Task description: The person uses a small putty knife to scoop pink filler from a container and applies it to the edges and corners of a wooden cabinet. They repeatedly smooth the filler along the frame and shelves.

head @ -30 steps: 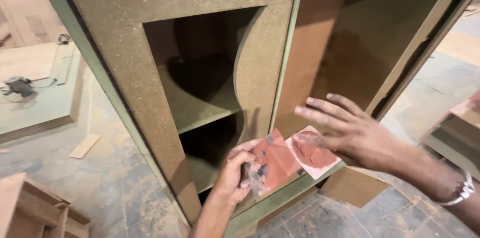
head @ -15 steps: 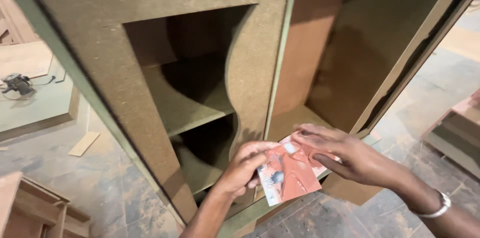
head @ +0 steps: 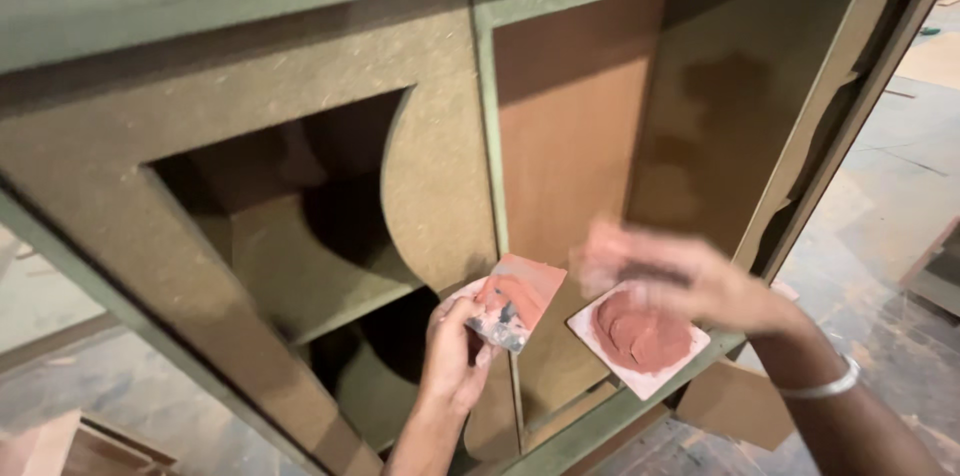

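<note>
Fingers (head: 462, 331) of the left hand (head: 450, 361) curl tight round a flat scraper blade (head: 512, 304), smeared with reddish putty, tilted so the loaded face looks up toward the cabinet (head: 430, 166). Blade sits just in front of the cabinet's green middle upright (head: 490, 156), low down. Right hand (head: 680, 276) blurred; whether its fingers are spread or pinching, cannot tell. It hovers over a small white square tile (head: 640, 341) carrying a mound of red-brown putty (head: 645, 334), probably a palette kept close to the work. Tile lies at the cabinet's bottom front rail, right of the upright, beneath the open right compartment. Silver bangle (head: 825, 386) on the right wrist. Curved cut-out panel left of the upright.
</note>
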